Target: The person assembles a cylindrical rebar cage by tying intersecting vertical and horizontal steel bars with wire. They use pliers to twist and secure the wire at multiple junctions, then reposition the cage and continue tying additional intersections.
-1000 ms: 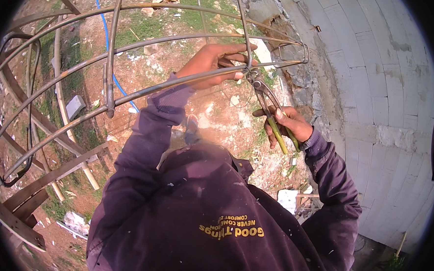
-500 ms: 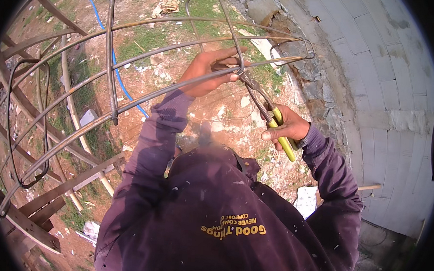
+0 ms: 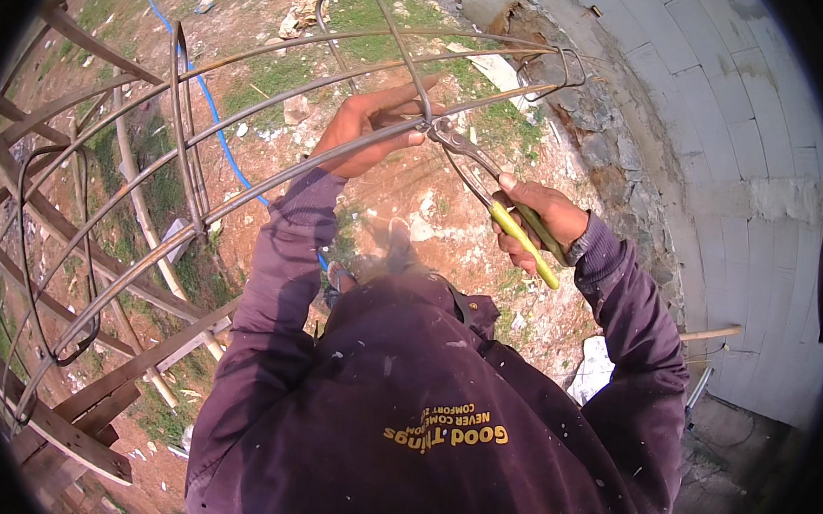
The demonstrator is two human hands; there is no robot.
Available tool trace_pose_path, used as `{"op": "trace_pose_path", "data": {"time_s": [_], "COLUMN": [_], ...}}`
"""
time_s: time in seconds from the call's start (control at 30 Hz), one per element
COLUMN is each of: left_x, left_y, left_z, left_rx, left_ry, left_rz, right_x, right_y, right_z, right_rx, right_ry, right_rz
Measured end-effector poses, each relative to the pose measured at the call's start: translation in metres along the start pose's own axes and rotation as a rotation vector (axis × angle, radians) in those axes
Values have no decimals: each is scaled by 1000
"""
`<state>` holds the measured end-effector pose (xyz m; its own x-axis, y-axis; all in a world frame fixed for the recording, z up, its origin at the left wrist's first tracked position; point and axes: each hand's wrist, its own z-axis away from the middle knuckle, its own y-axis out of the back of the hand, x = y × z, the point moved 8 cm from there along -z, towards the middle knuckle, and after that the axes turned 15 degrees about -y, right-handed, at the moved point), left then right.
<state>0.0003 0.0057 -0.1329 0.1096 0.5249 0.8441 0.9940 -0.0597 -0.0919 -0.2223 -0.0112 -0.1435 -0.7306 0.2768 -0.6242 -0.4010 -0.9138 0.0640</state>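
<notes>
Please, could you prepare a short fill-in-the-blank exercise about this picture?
The right hand holds the pincers by their ____.
At the metal frame, the pincers' head is to the ____ of the left hand.
The long, thin line across the ground is coloured ____.

Missing words: handles; right; blue.

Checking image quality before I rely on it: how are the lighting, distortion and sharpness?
Head view: sunlight leaves the left sleeve partly shaded; head view: the grey block wall has courses that bend near the black rim; head view: the end-cutting pincers look fairly clear, but pale haze softens the ground beyond the purple top.
</notes>
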Motion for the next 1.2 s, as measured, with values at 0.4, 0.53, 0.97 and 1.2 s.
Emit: {"op": "trace_pose_path", "data": {"time_s": [0.4, 0.53, 0.97, 1.2], "left_x": [5, 14, -4, 5], "left_y": [-1, -2, 5, 8], "left_z": [-5, -12, -6, -9], "left_rx": [51, -23, -132, -109], "left_ry": [10, -20, 54, -6], "left_rz": [41, 13, -10, 0], "right_x": [-43, -30, 7, -37], "right_y": [4, 11, -6, 0], "right_z": [65, 44, 4, 42], "right_rx": [1188, 911, -136, 566], "right_ry": [439, 443, -3, 268], "right_rz": [1021, 682, -99, 429]}}
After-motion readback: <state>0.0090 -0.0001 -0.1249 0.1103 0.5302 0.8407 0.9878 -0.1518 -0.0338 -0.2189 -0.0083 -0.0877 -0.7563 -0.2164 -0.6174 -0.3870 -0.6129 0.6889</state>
